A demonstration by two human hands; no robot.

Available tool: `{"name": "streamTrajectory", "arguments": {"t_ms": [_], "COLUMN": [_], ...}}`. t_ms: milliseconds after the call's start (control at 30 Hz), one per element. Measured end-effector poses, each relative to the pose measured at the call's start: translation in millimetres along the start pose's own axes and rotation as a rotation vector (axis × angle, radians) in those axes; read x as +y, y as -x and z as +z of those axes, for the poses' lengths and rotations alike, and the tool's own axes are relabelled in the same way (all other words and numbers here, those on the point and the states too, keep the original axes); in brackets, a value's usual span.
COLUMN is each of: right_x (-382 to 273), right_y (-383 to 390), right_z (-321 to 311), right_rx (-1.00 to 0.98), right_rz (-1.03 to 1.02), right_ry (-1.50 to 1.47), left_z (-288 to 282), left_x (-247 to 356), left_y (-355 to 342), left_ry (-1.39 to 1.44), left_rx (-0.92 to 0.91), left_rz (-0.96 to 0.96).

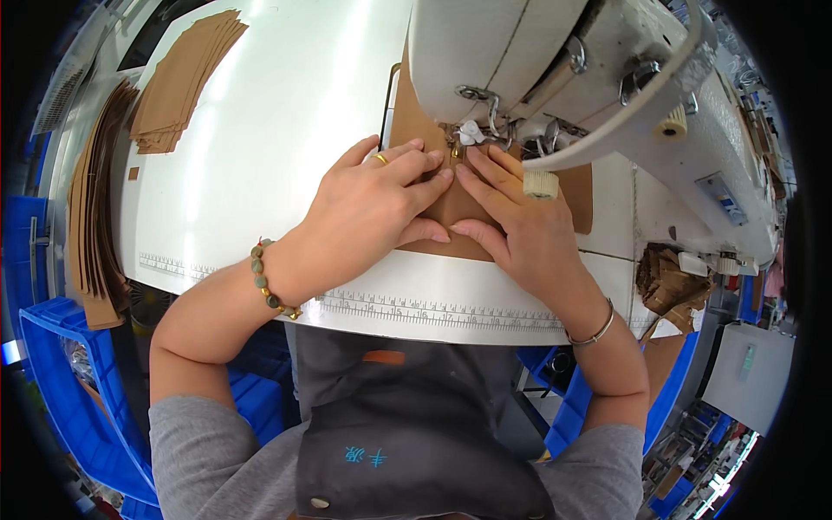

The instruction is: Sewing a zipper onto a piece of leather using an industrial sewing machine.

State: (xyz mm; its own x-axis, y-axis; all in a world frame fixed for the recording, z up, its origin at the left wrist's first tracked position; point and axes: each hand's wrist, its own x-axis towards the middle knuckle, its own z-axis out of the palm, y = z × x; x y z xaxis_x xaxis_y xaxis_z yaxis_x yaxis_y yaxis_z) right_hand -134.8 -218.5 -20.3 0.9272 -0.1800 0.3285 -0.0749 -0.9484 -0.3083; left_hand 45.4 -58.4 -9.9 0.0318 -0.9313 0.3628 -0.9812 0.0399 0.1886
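A flat brown piece of material (448, 245), leather-like in look, lies under the needle area of a white sewing machine (485, 52). My left hand (368, 204) rests on its left part, fingers stretched toward the presser foot (457, 149). On the other side, my right hand (527, 221) lies on the same piece with its fingers extended close to the foot. Both thumbs point inward and nearly meet near the piece's front edge. Neither hand grips anything; they press on the surface. The right fingertips are partly hidden beneath machine parts.
Brown cut pieces (186, 82) lie stacked at the far left of the white table (260, 156). More brown strips (94, 208) hang over its left edge. Crumpled brown scraps (669, 282) sit at the right. A blue crate (82, 390) stands lower left.
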Motion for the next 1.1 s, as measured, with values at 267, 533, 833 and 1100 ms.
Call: {"name": "streamTrajectory", "arguments": {"t_ms": [267,533,833,1100], "right_x": [7,9,14,15], "right_y": [-5,-6,-7,-10], "right_z": [2,2,6,8], "right_rx": [0.041,0.076,0.099,0.107], "right_rz": [0.002,0.002,-0.011,-0.016], "right_ry": [0.01,0.02,0.03,0.058], "left_z": [5,6,8,8], "left_x": [-6,-9,-10,-10], "left_y": [-7,-10,-14,-16], "left_ry": [-0.006,0.022,0.005,-0.027], "left_rx": [0.007,0.008,0.039,0.043], "left_rz": [-0.01,-0.007,0.014,0.024]}}
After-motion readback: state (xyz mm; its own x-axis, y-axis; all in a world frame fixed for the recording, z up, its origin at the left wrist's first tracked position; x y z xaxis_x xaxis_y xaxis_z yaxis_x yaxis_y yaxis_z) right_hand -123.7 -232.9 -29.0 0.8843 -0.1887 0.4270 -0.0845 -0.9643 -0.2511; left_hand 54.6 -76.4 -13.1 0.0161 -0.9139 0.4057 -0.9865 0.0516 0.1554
